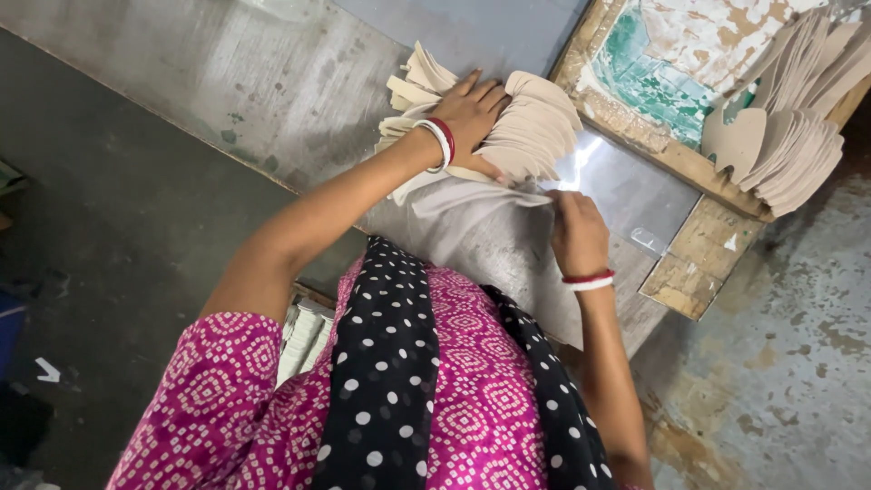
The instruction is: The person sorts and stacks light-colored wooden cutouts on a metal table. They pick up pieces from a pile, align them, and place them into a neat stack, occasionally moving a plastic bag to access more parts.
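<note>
My left hand [474, 118] lies flat, fingers spread, on a fanned stack of beige cut pieces [535, 127] on the grey table [272, 91]. Red and white bangles ring its wrist. My right hand [576, 231] is closed, pinching the edge of a pale grey-beige sheet [472, 222] that lies under the stack, right beside a clear plastic sheet [626, 186]. A red and white bangle sits on that wrist too.
A worn wooden frame [699, 236] with flaking green and white paint adjoins the table on the right. A second fanned pile of beige pieces [794, 136] rests on it. Bare concrete floor [780, 363] lies to the right, dark floor to the left.
</note>
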